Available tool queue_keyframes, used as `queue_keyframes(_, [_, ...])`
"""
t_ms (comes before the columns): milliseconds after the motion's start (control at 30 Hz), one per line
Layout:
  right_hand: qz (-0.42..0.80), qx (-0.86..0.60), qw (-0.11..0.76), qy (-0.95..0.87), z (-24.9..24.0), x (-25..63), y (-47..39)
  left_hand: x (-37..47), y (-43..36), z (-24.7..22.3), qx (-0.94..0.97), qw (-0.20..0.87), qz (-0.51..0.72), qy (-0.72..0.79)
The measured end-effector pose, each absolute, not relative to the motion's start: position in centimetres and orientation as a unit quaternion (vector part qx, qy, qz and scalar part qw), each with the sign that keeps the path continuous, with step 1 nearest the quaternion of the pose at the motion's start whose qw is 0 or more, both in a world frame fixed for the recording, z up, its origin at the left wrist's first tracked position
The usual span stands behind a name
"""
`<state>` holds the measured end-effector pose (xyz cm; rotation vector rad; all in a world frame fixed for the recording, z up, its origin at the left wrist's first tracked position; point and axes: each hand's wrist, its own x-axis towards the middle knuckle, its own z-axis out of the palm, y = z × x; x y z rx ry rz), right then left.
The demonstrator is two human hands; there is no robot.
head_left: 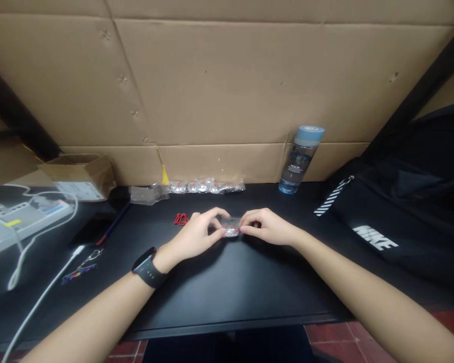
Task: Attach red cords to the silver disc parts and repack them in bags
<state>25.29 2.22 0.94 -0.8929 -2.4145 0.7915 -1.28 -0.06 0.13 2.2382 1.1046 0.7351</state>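
A small clear plastic packet [231, 228] with something silvery and red inside is held between both hands above the black table. My left hand [202, 232], with a dark watch on its wrist, pinches the packet's left side between thumb and fingers. On the right side, my right hand [267, 227] grips the packet with closed fingertips. Red loops [181, 219] lie just left of my left hand. Behind the hands, several similar silvery packets [202, 186] form a row along the cardboard wall, with a flat clear bag [147, 195] at their left end.
A water bottle [299, 160] stands at the back right, near a black bag [386, 222]. At left are a cardboard box [83, 174], a white power strip [26, 222], a phone [93, 228], a keyring [81, 269] and white cables. The table's front edge [230, 326] runs below my hands.
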Motion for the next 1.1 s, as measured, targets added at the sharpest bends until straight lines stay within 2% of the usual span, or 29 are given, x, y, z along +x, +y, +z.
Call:
queue_keyframes(433, [0.246, -0.398, 0.201, -0.861, 0.3, 24.2, 1.8, -0.7, 0.1, -0.6, 0.787, 0.273, 0.294, 0.469])
queue_keyframes(667, [0.246, -0.395, 0.225, -0.856, -0.3, 23.8, 1.7, -0.4, 0.0, -0.2, 0.784, 0.247, 0.273, 0.500])
queue_keyframes(933, [0.183, -0.366, 0.242, -0.880, -0.6, 23.8, 1.7, -0.7, 0.3, -0.4, 0.804, 0.126, 0.260, 0.519])
queue_keyframes(1100, [0.180, -0.348, 0.238, -0.889, -0.6, 23.8, 1.7, -0.8, 0.5, -0.7, 0.831, 0.089, 0.255, 0.487])
